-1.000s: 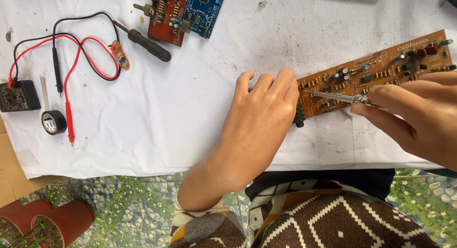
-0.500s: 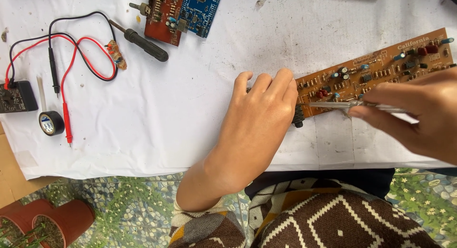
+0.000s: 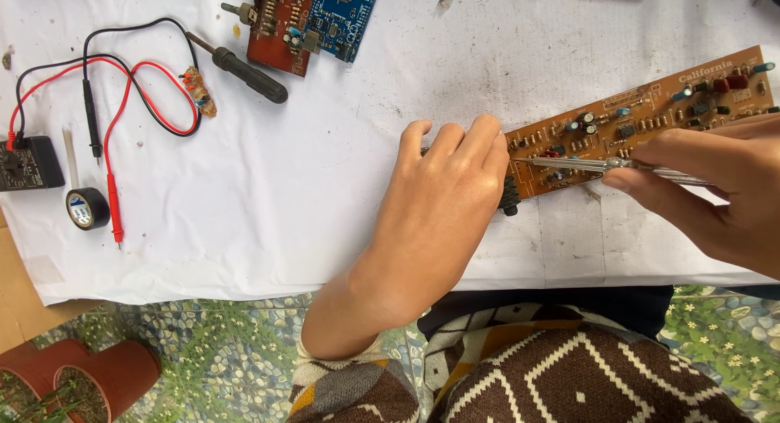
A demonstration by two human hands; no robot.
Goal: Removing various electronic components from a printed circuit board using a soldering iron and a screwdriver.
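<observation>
Nearest, the left hand [image 3: 443, 199] lies flat with fingers together, pressing the left end of a long brown circuit board [image 3: 650, 118] onto the white-covered surface [image 3: 325, 195]; it holds nothing. The right hand [image 3: 707, 191] pinches metal tweezers [image 3: 601, 166], whose tip touches the board just beside the left fingers. The board lies slanted, near the surface's front edge, and its right end reaches the frame edge. Left of the hands the cloth is bare. Farther left lie a tape roll [image 3: 87, 208] and red and black probe leads [image 3: 122, 106]; at the far edge lie a screwdriver [image 3: 244, 72] and two smaller boards [image 3: 313, 17].
</observation>
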